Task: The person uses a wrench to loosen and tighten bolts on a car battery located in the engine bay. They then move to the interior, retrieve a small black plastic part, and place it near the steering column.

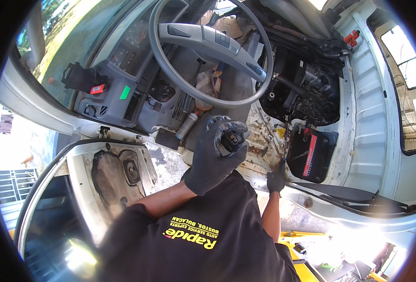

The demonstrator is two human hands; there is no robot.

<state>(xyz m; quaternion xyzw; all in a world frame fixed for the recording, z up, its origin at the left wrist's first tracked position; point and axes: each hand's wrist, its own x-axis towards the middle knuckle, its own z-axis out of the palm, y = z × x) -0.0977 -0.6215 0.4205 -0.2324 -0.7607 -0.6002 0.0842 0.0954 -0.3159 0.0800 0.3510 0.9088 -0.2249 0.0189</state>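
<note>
In front of my chest, my left hand [212, 157], in a dark glove, has its fingers curled round a small black part [232, 140]. Metal-coloured contacts show on the part's face, much like an electrical relay or connector; its exact kind is unclear. Lower and to the right, my gloved right hand [276, 180] is closed beside the front edge of the seat base, left of a black battery [312, 155] with a red label. A thin dark shape rises from that hand, too small to name. The uncovered engine [306, 84] lies beyond the battery.
A grey steering wheel [212, 102] arches over the cab ahead. A spray can [187, 125] stands by the pedals. The open door [114, 183] is at left, and a red object [352, 38] rests on the far-right ledge. Yellow equipment [306, 270] sits behind at lower right.
</note>
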